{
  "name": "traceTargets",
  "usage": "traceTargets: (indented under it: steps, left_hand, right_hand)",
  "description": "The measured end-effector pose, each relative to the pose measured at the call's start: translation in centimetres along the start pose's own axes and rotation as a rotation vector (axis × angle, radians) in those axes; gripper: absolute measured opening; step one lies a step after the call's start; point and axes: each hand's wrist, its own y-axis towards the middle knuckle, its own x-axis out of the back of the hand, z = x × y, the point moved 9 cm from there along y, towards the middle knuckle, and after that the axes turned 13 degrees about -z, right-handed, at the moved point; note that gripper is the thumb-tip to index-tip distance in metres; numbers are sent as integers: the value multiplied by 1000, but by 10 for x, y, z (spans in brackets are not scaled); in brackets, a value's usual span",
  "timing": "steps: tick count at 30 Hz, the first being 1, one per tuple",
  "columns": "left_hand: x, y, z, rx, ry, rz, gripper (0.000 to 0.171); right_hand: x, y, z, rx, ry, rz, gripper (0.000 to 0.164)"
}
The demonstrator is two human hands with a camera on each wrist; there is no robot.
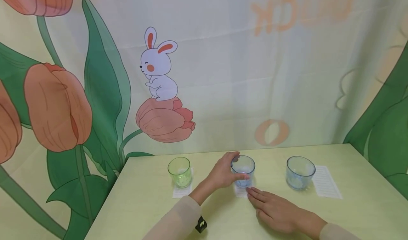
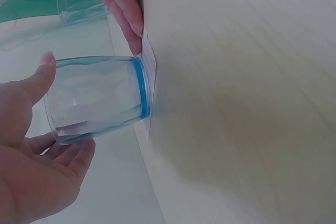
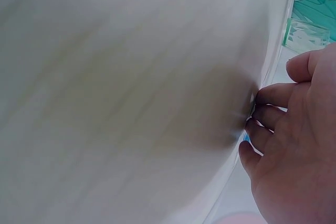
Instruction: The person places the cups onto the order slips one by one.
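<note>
My left hand (image 1: 224,171) holds a clear blue glass cup (image 1: 243,176) near its rim, thumb on the near side and fingers round the far side. In the left wrist view the cup (image 2: 100,95) has its thick blue base against a white paper slip (image 2: 150,64). Whether the base rests flat there, I cannot tell. My right hand (image 1: 275,210) lies low with fingers extended, its fingertips touching the slip's edge (image 1: 241,192) beside the cup's base. In the right wrist view the fingers (image 3: 275,95) meet the tabletop; the slip is mostly hidden.
A green glass cup (image 1: 180,174) stands on another printed slip (image 1: 181,194) to the left. On the right, a second blue cup (image 1: 299,176) stands beside a printed slip (image 1: 326,181). A printed curtain (image 1: 220,73) hangs behind the pale table (image 1: 134,204).
</note>
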Motion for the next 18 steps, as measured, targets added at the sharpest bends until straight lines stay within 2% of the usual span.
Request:
traceTargets:
  steps: [18]
  left_hand:
    - [2,-1,-3,-19,2,-8,91]
  right_hand:
    - [0,0,0,-12,2,16,51]
